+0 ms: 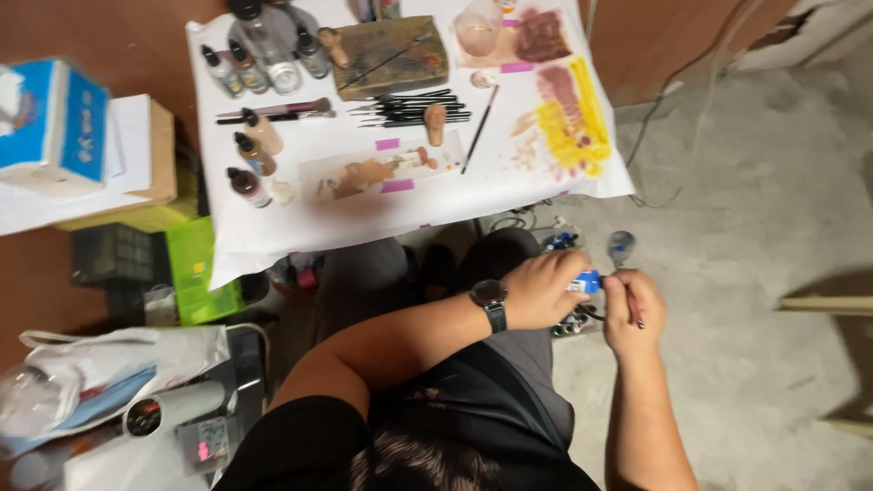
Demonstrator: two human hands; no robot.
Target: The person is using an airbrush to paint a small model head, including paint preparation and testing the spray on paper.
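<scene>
White-papered table fills upper centre of frame w/ brushes, bottles. Lower right: left hand curled shut round small blue bottle, pointing right. Right hand just beside, fingers pinching thin brush, upright.

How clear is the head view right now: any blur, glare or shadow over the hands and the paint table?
Head view: left hand and right hand, with the small blue-capped bottle between them, are softly blurred; the white paper-covered table is brightly, evenly lit without harsh glare; the brown floor at left lies in shadow; straight edges bow slightly toward the frame borders.
</scene>
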